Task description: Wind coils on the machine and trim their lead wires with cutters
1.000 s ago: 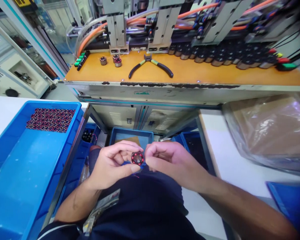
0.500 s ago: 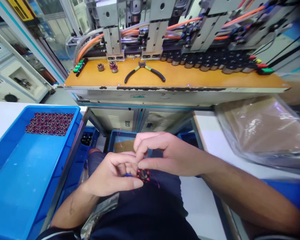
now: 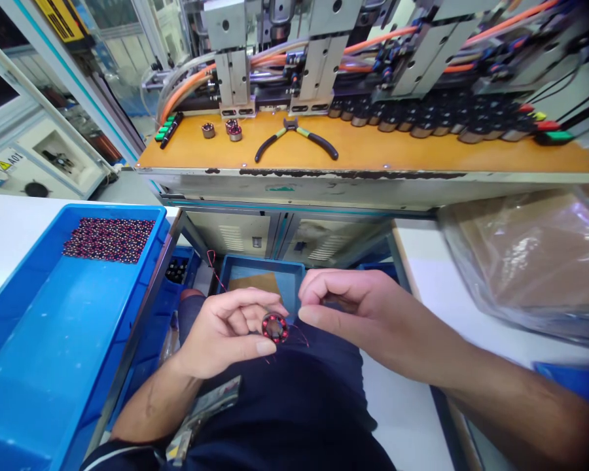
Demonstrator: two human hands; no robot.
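Note:
My left hand [image 3: 226, 327] pinches a small ring-shaped motor stator [image 3: 266, 330] between thumb and fingers, its open face turned up toward me. Red-wound coils circle the inside of the ring, and thin red wire ends stick out to its right and below. A longer red wire [image 3: 211, 261] rises beyond the left hand in a loop. Just right of the stator and apart from it, my right hand [image 3: 348, 304] has thumb and forefinger closed together. Whatever lies between those fingertips is too small to make out.
A blue tray [image 3: 39, 366] at left holds many red-wound stators. On the orange bench [image 3: 186, 154] lie cutting pliers [image 3: 324, 145], markers, a few loose stators and rows of black-topped cylinders [image 3: 422, 124]. Bagged cardboard [image 3: 520, 242] is at right. A blue bin [image 3: 294, 269] stands below.
My right hand has moved right, away from the stator. The stator, still in my left hand, has turned so its ring face shows fully. The view has shifted slightly.

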